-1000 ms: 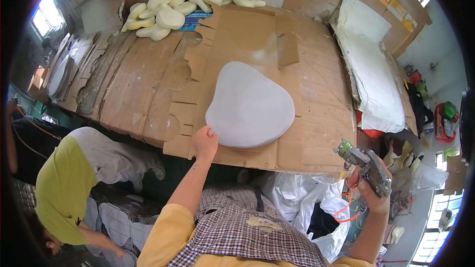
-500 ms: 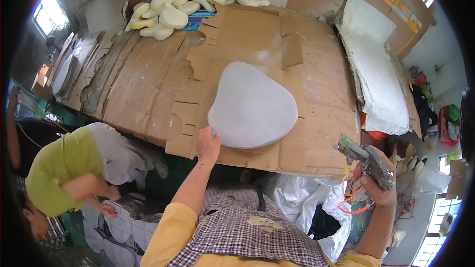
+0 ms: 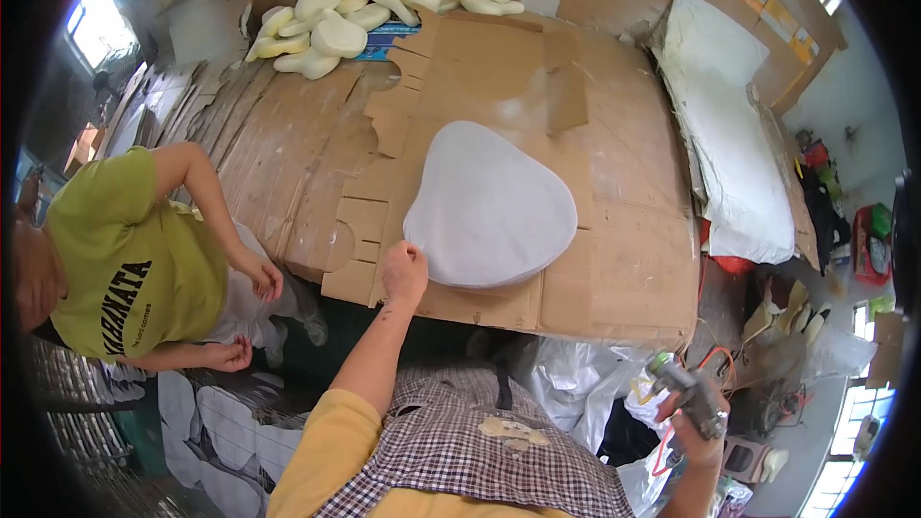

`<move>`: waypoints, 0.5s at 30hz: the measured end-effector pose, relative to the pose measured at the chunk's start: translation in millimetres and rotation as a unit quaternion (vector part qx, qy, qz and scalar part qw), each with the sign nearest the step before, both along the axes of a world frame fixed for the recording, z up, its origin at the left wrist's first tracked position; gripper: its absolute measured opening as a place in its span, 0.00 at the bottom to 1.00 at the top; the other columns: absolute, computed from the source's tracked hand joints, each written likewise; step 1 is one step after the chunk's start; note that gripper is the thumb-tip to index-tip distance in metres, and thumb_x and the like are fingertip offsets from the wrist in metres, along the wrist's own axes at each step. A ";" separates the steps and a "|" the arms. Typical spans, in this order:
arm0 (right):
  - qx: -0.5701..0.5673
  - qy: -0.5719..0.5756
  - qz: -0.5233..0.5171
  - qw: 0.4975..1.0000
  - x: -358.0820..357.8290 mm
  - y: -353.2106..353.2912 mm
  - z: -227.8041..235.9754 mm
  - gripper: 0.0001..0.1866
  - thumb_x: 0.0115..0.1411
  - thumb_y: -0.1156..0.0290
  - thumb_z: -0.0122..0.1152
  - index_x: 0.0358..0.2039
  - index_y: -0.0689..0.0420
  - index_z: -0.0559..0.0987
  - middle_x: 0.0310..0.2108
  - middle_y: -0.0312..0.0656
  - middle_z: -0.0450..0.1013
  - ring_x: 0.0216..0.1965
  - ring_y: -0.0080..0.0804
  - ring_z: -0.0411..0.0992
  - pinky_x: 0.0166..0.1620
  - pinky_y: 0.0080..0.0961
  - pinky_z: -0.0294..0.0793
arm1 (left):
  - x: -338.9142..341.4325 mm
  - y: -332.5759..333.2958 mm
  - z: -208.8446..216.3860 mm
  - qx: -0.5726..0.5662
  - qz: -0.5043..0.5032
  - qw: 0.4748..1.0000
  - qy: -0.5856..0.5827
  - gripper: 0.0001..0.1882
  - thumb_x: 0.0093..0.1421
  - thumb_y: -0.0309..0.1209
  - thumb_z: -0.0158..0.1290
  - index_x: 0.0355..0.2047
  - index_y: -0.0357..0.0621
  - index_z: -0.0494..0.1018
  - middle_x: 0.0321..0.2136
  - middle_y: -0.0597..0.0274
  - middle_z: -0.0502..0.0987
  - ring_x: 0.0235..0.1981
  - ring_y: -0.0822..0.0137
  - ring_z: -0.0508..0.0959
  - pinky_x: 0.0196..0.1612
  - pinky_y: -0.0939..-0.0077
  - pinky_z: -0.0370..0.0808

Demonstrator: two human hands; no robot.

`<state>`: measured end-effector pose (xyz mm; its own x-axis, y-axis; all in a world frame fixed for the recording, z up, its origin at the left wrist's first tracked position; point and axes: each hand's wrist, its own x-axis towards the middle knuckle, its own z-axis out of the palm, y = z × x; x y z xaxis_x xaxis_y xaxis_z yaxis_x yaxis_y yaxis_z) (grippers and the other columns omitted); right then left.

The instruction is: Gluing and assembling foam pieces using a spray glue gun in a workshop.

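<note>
A stack of pale grey, rounded triangular sheets, perhaps fabric, lies flat on cardboard in front of me. My left hand pinches the edge of the top sheet at its near left corner, thumb and fingers pressed together. Off the table's near right corner, my right hand grips a metal spray gun with a green part at its front end. An orange hose shows by the gun. The gun is slightly blurred, and its trigger cannot be made out.
Cardboard covers the worktable. Cream foam saddle-shaped pads are heaped at the far left. A white-covered board stands at the right. A co-worker in a green shirt stands at the left, near grey cut pieces on a rack.
My right hand has lowered the spray gun and brought it leftward, toward my body. My left hand stays at the sheet's corner. The co-worker has straightened up from a bent posture.
</note>
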<state>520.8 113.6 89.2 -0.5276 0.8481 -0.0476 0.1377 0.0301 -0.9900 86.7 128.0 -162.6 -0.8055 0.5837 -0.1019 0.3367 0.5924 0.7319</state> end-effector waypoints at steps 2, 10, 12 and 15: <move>0.030 -0.015 -0.118 0.992 13.1 -0.9 -4.2 0.33 0.49 0.67 0.66 0.53 0.68 0.66 0.27 0.46 0.74 0.27 0.33 0.73 0.34 0.28 0.73 | -3.1 -4.5 -7.4 0.047 -0.009 0.998 0.041 0.03 0.52 0.27 0.52 0.26 0.42 0.72 0.27 0.57 0.74 0.31 0.55 0.75 0.36 0.63 0.72; -0.023 0.018 -0.066 0.997 -3.9 -14.6 -11.6 0.32 0.47 0.62 0.68 0.46 0.70 0.68 0.24 0.45 0.73 0.26 0.31 0.72 0.34 0.27 0.71 | 3.1 4.8 -7.0 0.189 0.079 0.896 -0.394 0.11 0.57 0.25 0.49 0.41 0.41 0.67 0.38 0.61 0.70 0.36 0.67 0.72 0.34 0.67 0.73; 0.002 0.038 -0.133 0.990 -3.9 -12.0 -19.0 0.31 0.48 0.61 0.67 0.46 0.68 0.68 0.24 0.45 0.73 0.26 0.31 0.72 0.35 0.27 0.71 | 12.5 4.4 1.2 0.249 0.178 0.841 -0.446 0.21 0.55 0.22 0.49 0.50 0.41 0.60 0.43 0.56 0.69 0.41 0.65 0.71 0.35 0.68 0.74; -0.004 0.031 -0.127 0.991 5.9 -17.0 -17.3 0.32 0.48 0.61 0.68 0.49 0.66 0.68 0.24 0.45 0.73 0.26 0.32 0.72 0.35 0.30 0.72 | 19.6 5.4 5.7 0.227 0.167 0.856 -0.434 0.28 0.54 0.21 0.49 0.55 0.43 0.55 0.47 0.54 0.67 0.42 0.63 0.72 0.36 0.67 0.74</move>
<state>526.7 96.6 71.9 -0.2991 0.9538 -0.0285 0.0795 -0.0049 -0.9968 106.3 133.3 -156.8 -0.6708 0.4742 -0.5702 -0.5831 0.1379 0.8006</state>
